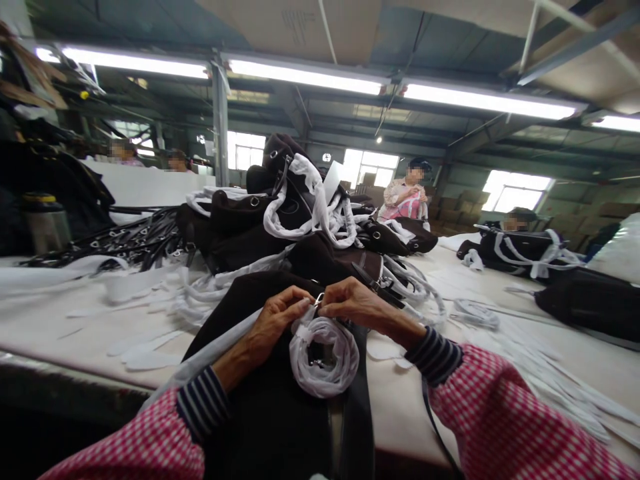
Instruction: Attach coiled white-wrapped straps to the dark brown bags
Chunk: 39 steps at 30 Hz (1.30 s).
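Note:
A black bag (260,393) lies before me at the table's near edge. Over it hangs a strap coiled into a ring and wrapped in white paper (324,383), with a metal clip (319,300) at its top. My left hand (283,310) pinches the strap's end beside the clip. From the other side, the fingers of my right hand (350,300) are closed on the clip. Both hands are close together above the coil. Whether the clip is hooked onto the bag I cannot tell.
Behind the bag rises a heap of black bags (230,227) with white-wrapped handles. Dark straps with metal buckles (145,240) are piled at left. White paper pieces (540,373) lie at right, near more black bags (590,300). A co-worker (406,193) stands beyond the heap.

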Tool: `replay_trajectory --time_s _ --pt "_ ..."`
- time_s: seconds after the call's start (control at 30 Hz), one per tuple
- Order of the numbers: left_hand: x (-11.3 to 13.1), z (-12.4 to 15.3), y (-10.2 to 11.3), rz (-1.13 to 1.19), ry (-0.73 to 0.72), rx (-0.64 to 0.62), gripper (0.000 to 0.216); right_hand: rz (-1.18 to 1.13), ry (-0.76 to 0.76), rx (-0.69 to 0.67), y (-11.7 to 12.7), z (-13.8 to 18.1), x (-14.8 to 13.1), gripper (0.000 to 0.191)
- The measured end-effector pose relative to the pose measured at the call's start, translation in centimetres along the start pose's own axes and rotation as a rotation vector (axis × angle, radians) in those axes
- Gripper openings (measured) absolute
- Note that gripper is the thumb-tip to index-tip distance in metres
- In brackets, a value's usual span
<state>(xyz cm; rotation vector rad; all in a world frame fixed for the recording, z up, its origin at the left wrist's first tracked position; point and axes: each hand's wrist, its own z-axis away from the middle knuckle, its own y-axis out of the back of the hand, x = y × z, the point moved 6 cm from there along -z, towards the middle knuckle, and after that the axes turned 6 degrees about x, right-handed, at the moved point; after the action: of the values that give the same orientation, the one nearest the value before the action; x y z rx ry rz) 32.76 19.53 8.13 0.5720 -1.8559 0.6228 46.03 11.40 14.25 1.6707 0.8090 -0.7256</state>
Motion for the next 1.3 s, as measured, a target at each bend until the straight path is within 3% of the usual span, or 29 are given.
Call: replay_trajectory --time_s 0.2,0.3,0.53,0.9,1.17,1.3 --pt "0.7 0.1 0.5 -0.167 -0.158 0.071 0.022 0.034 0.046 0.128 -0.6 0.3 -0.8 0.007" --pt "1.4 0.4 0.3 -0.178 -0.252 0.075 0.016 -0.061 0.066 0.181 -0.7 0.4 -1.0 0.015" --pt "2.1 0.8 0.8 -0.274 -0.371 0.174 0.012 -0.309 -0.071 0.009 -2.0 0.5 -0.3 0.022" --pt "1.7 0.4 1.1 -0.206 -0.302 0.212 0.019 -0.456 -0.083 0.068 -2.7 0.8 0.4 0.017" --pt "1.8 0.5 1.1 -0.255 -0.264 0.188 0.019 -0.435 -0.03 0.276 -3.4 1.4 0.6 0.015" --pt "1.8 0.7 1.0 -0.263 -0.213 0.182 0.027 -0.422 -0.063 0.422 -2.2 2.4 1.1 0.022"
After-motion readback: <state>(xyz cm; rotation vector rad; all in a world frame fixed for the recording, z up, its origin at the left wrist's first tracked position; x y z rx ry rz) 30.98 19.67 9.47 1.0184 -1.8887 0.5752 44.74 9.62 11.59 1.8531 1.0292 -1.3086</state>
